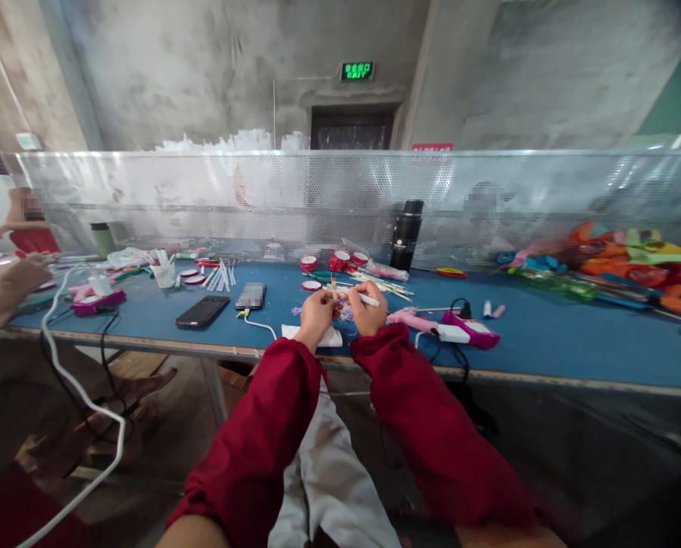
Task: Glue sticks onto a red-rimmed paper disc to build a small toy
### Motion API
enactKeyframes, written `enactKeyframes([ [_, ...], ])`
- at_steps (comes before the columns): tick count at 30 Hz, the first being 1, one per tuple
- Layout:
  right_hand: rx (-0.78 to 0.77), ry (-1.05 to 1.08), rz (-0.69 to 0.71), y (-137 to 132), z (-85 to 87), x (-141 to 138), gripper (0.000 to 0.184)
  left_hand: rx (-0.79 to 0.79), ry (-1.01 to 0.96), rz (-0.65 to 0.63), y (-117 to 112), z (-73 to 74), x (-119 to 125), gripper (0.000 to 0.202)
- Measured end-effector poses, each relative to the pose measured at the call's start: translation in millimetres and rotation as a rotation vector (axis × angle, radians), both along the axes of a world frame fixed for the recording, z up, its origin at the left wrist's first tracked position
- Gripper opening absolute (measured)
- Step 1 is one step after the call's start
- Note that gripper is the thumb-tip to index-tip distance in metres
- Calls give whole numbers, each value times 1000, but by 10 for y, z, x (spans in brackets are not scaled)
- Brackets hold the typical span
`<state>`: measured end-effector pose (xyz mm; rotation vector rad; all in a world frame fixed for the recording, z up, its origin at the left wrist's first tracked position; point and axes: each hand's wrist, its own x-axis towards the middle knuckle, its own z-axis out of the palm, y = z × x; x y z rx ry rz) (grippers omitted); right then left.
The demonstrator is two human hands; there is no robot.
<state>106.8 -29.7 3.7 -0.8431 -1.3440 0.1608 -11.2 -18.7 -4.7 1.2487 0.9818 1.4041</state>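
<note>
Above the blue table (574,327), my two hands meet with fingertips close together. My left hand (318,313) is closed in a pinch on a small thin upright piece with yellow and red at its top (334,283); its exact kind is too small to tell. A white marker pen (368,300) is gripped in my right hand (370,313), its tip end pointing left toward that piece. Below the hands lie small purple bits (348,313) and a folded white paper (332,336). Red-sided round pieces with white tops (340,261) and a bundle of thin sticks (389,285) lie just beyond.
A pink glue gun (412,320) and purple power strip (477,332) lie right, near a black bottle (407,234). Two phones, one black (202,311), lie left, beside a white cup (163,274). Colourful material (631,262) fills the far right. Another person's arm (9,293) reaches in left.
</note>
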Motion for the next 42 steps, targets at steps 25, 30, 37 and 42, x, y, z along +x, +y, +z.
enactKeyframes([
  [25,4,-48,12,-1,12,10,16,-3,-16,-20,5,-18,5,20],
  [30,13,-26,-16,-4,20,8,19,-10,-29,-13,-13,-9,10,21],
  [37,13,-36,-20,8,15,20,18,-34,-17,-17,-3,0,6,21],
  [42,6,-36,-10,6,13,21,18,-39,-9,-30,-3,-6,5,22],
])
